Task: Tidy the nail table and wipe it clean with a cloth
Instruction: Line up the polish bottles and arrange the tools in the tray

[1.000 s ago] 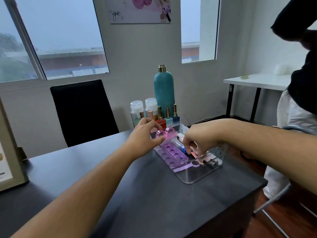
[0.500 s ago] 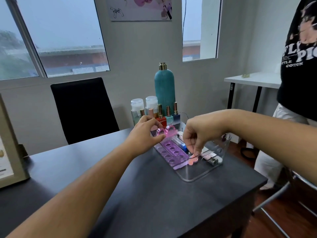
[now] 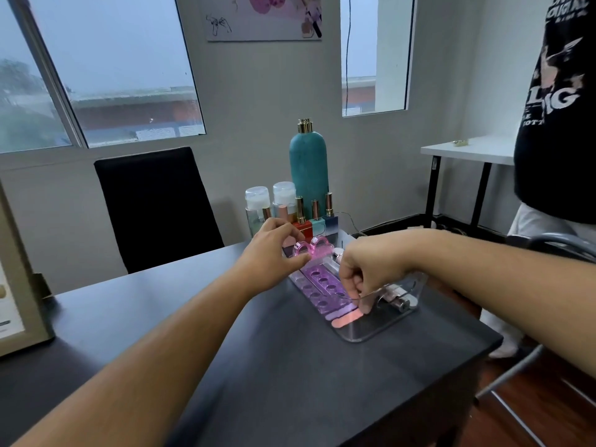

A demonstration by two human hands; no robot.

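A clear plastic organiser tray (image 3: 371,333) stands on the black nail table (image 3: 274,366) near its right edge. Inside lie a purple strip with round holes (image 3: 317,287), nail files whose pink tip (image 3: 346,319) shows, and small metal-capped bottles (image 3: 398,301). My left hand (image 3: 274,256) pinches a pink two-looped plastic piece (image 3: 311,248) at the tray's far end. My right hand (image 3: 367,269) reaches down into the tray with curled fingers; what they hold is hidden.
Behind the tray stand a tall teal bottle (image 3: 308,166), two clear capped bottles (image 3: 269,201) and several nail polishes (image 3: 314,217). A black chair (image 3: 154,208) faces the table, a framed picture (image 3: 16,285) stands left. A person in a black T-shirt (image 3: 561,140) stands at right by a white table (image 3: 467,150).
My right hand has shifted toward the tray's near end, over the files. My left hand keeps its pinch on the pink piece. The person at right has straightened up and come closer.
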